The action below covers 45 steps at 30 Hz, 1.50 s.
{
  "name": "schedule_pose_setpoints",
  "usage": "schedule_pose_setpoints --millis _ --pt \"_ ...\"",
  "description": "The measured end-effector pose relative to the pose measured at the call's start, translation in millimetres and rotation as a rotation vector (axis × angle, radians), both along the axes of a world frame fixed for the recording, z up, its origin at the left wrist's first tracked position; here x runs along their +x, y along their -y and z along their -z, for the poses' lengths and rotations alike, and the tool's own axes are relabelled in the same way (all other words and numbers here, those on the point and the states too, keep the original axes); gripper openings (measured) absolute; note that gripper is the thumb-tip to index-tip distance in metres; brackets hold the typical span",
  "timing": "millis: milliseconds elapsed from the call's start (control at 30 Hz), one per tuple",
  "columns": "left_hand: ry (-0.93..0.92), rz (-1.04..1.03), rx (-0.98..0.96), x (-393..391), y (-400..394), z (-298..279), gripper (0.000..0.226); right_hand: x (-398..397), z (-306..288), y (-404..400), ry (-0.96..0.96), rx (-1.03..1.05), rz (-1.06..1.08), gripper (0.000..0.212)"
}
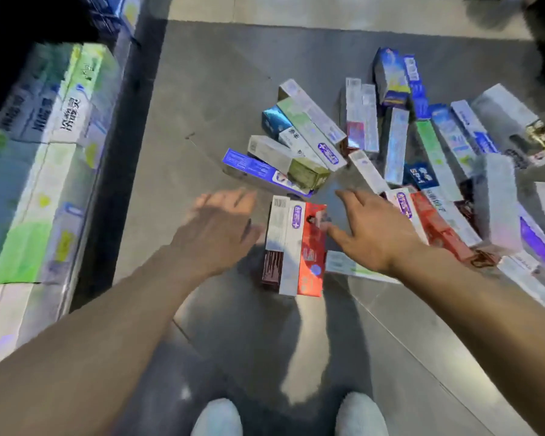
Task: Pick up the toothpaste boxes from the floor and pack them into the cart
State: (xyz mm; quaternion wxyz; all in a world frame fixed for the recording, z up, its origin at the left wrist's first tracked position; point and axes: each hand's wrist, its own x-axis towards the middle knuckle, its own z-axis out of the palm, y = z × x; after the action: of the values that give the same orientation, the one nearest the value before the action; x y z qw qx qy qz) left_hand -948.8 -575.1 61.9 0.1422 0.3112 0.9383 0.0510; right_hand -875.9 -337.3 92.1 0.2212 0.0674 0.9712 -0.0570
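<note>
Leftward, cart [85, 196] packed with toothpaste boxes [60, 127], more boxes [400, 146] on floor [202, 89]

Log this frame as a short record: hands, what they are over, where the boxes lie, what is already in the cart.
left hand: open, fingers spread, blurred, holds nothing
right hand: open, reaching down, holds nothing
between hands: three boxes side by side on the floor, dark red, white, red
loose pile: many boxes scattered on the floor ahead and to the right
cart: at left, already holds packed boxes
</note>
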Motion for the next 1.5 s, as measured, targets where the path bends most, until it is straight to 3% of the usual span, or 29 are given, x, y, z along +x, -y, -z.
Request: schedule_pose_setpoints --millis 167,400,500,633,833,1033,1267,1367,1500 --pt "-0.050 0.043 -0.046 -29 -8 78 0.064 -17 73 -6 -0.013 0.103 -0.085 0.066" --pt "-0.134 0.154 -0.138 -52 -19 81 0.066 -21 96 -24 0.031 0.105 -0.040 0.068" --pt "-0.206 0.189 -0.200 -57 -30 63 0.066 -20 88 -26 -0.007 0.015 0.103 0.067" --pt "-0.134 0.137 -0.148 -47 -36 58 0.067 -16 96 -12 -0.013 -0.151 0.280 0.060" --pt "-0.099 0.101 -0.174 -38 -18 94 0.069 -15 124 5 0.015 -0.443 0.557 0.027" --pt "-0.020 0.027 -0.149 -42 -10 110 0.068 -23 158 1 0.071 -0.735 0.844 0.038" --pt "0.101 0.003 -0.097 -32 -16 137 0.065 -35 162 2 0.077 -0.796 0.915 0.035" --pt "0.142 -0.046 -0.043 -36 -22 137 0.066 -38 167 7 0.043 -0.799 0.941 0.063" --pt "0.245 -0.144 0.080 -27 -29 141 0.056 -36 167 13 -0.043 -0.795 0.993 0.079"
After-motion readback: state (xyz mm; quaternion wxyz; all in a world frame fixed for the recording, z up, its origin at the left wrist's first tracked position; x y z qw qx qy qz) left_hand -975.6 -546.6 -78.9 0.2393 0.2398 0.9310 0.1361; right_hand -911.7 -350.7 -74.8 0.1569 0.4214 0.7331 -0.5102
